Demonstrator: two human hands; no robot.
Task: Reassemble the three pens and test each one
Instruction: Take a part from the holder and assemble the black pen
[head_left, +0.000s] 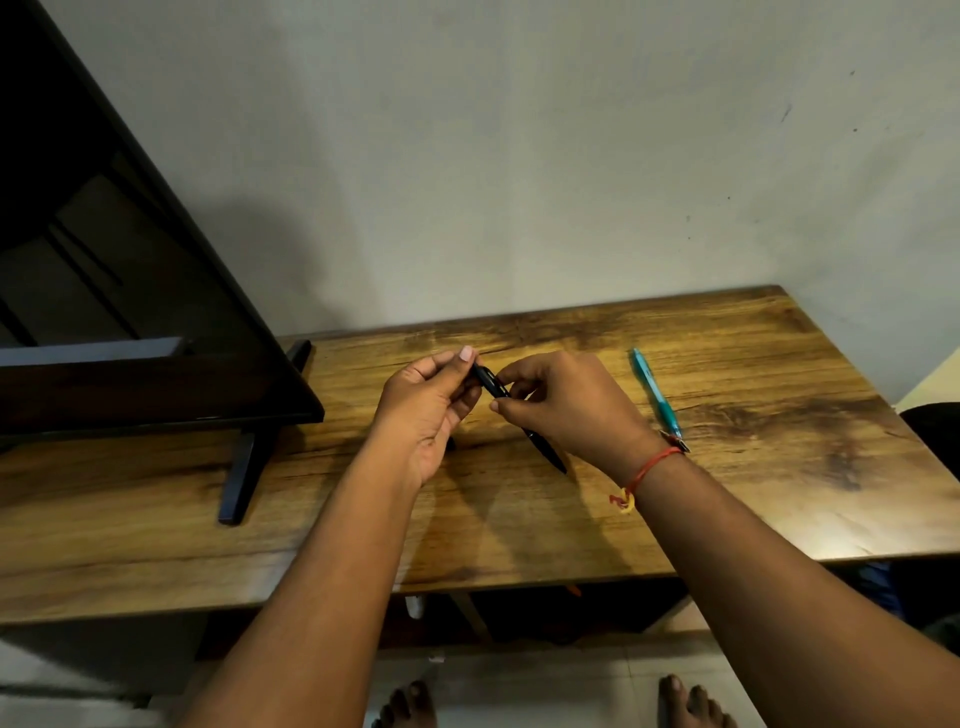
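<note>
Both hands on slim black plastic pen (540, 447) above wooden tabletop (753, 415): left hand (428, 410) pinches far end, right hand (566, 402) grips middle. Teal plastic pen (655, 395) lies right.

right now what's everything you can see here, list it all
black pen: 1, black, held above the table between both hands
teal pen: 1, teal, lying on the table right of the hands
table: 1, brown wood, against the wall
screen: 1, black, on its stand at the table's left
wall: 1, pale grey, behind the table
thread: 1, red, round the right wrist
left hand: 1, pinches the black pen's far end
right hand: 1, pinches the black pen further down
feet: 2, bare, bottom edge
</note>
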